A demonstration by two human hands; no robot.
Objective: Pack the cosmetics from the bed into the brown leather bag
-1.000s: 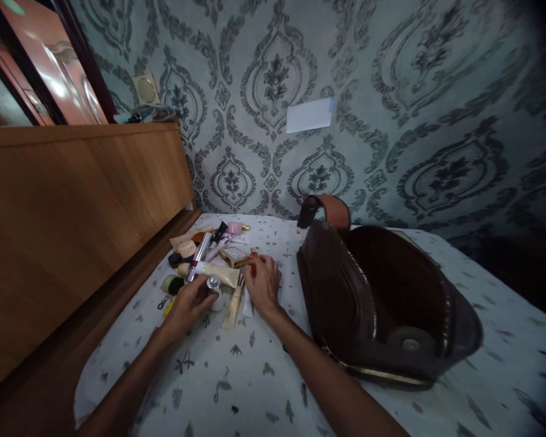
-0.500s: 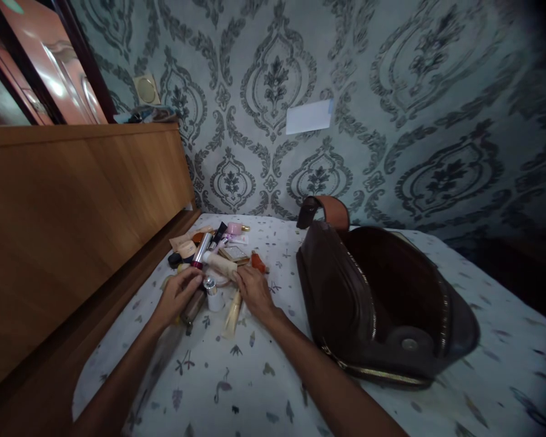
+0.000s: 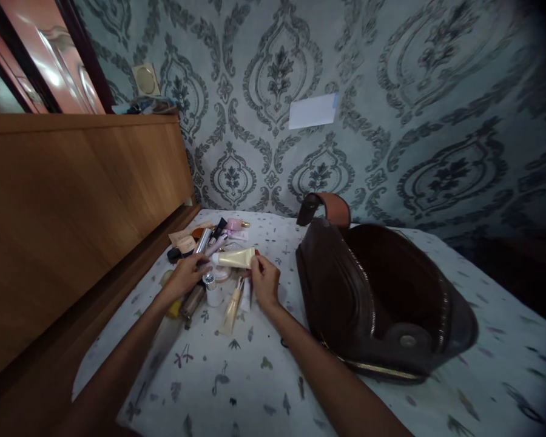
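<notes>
My right hand point(image 3: 266, 281) pinches the flat crimped end of a pale yellow cosmetic tube point(image 3: 235, 258), which lies level above the pile with its white cap pointing left. My left hand point(image 3: 188, 276) is beside that cap, palm down, fingers loosely apart; a small gap seems to separate them from the cap. Below the tube stand a white bottle with a silver cap point(image 3: 213, 292), a gold-beige tube point(image 3: 230, 312) and a small white tube point(image 3: 246, 295). A brownish bottle point(image 3: 192, 301) lies by my left wrist.
More cosmetics are heaped behind my hands, among them a silver tube point(image 3: 202, 241), a black tube point(image 3: 219, 227) and a pink bottle point(image 3: 234, 224). A dark brown bag point(image 3: 332, 291) gapes open on the right. Along the left runs a wooden panel point(image 3: 86, 182); patterned wallpaper is behind.
My right hand has risen slightly and turned, bringing the yellow tube across the pile where a beige tube showed before. The small white tube below is now uncovered. My left hand shifted slightly right.
</notes>
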